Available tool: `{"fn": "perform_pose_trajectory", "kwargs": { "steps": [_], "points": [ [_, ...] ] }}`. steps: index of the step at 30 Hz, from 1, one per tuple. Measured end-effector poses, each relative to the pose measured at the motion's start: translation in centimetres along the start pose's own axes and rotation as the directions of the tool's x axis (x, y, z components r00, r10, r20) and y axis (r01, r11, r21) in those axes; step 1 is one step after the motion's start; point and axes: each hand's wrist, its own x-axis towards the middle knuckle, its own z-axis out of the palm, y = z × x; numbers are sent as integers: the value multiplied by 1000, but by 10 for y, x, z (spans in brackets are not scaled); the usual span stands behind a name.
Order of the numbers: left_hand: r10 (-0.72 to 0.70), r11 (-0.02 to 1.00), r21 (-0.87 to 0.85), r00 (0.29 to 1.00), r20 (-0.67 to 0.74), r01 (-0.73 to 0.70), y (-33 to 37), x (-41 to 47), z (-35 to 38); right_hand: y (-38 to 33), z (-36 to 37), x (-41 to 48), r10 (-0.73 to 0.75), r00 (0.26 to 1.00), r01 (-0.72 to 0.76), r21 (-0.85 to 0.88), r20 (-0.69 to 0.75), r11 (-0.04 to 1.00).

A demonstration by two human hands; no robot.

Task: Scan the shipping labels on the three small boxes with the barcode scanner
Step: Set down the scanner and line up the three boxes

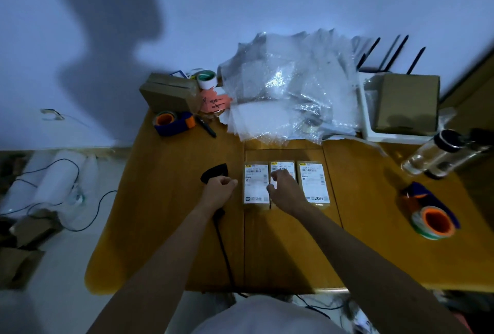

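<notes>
Three small brown boxes with white shipping labels lie side by side on the wooden table (288, 248): the left box (255, 186), the middle box (282, 166) and the right box (314, 182). My left hand (219, 191) is closed around the black barcode scanner (215, 172), just left of the left box; the scanner's head sticks out beyond my knuckles and its cable (224, 250) trails toward me. My right hand (286, 190) rests on the middle box with curled fingers and hides most of its label.
Behind the boxes lies a heap of clear bubble wrap (288, 85). A blue tape dispenser (173, 122), a pen (205, 126) and a cardboard box (169, 93) sit at the back left. At the right are a water bottle (441, 154), a second tape dispenser (430, 216) and a brown box (407, 103).
</notes>
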Motion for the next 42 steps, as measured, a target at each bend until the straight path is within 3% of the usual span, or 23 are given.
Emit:
{"fn": "perform_pose_trajectory", "kwargs": {
  "steps": [7, 15, 22, 28, 32, 42],
  "points": [
    [-59, 998, 32, 998, -14, 59, 9, -5, 13, 55, -26, 6, 47, 998, -55, -209, -43, 976],
    [-73, 996, 55, 997, 20, 72, 19, -4, 37, 110, -38, 2, 226, 958, -243, -79, -175, 967],
    [-49, 997, 66, 998, 41, 47, 22, -5, 50, 127, -29, 8, 383, 920, -364, 190, -77, 912],
    [-23, 992, 127, 998, 55, 16, 25, -5, 50, 135, -23, 12, 529, 849, -512, 242, -2, 824],
    [12, 958, 282, 992, 124, -47, 20, -4, 52, 147, -15, 16, 545, 837, -532, 301, 46, 792],
    [-59, 984, 172, 993, 106, 40, 12, 4, 57, 147, -13, 22, 534, 846, -506, 299, -12, 809]
  ]
}}
